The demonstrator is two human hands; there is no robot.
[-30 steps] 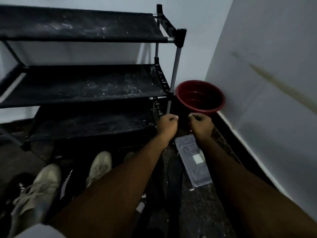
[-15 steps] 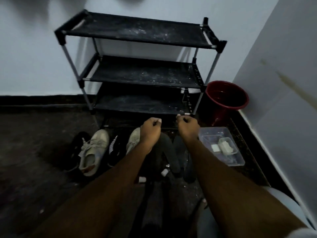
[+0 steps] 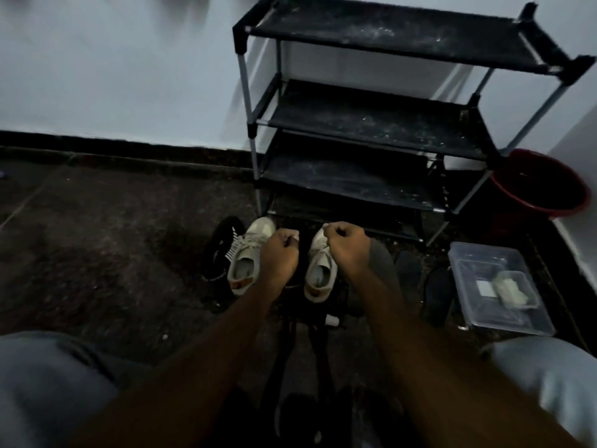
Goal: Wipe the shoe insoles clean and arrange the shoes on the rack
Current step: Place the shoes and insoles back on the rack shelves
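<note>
Head view: left hand (image 3: 279, 253) and right hand (image 3: 347, 250) are held out in fists, each grip curled tight with nothing visible inside. Beneath them on the floor (image 3: 113, 237) we note a pair of pale sneakers (image 3: 244, 266), toes toward the rack (image 3: 371, 122). A black shoe (image 3: 219, 250) lies just left of them, darker shoes (image 3: 439, 289) to the right. The rack's shelves are dusty and carry no shoes. A clear tub (image 3: 484, 253) and a red bucket (image 3: 542, 185) sit at its right. We judge that nothing is wiped or shelved yet, so the whole task remains.
</note>
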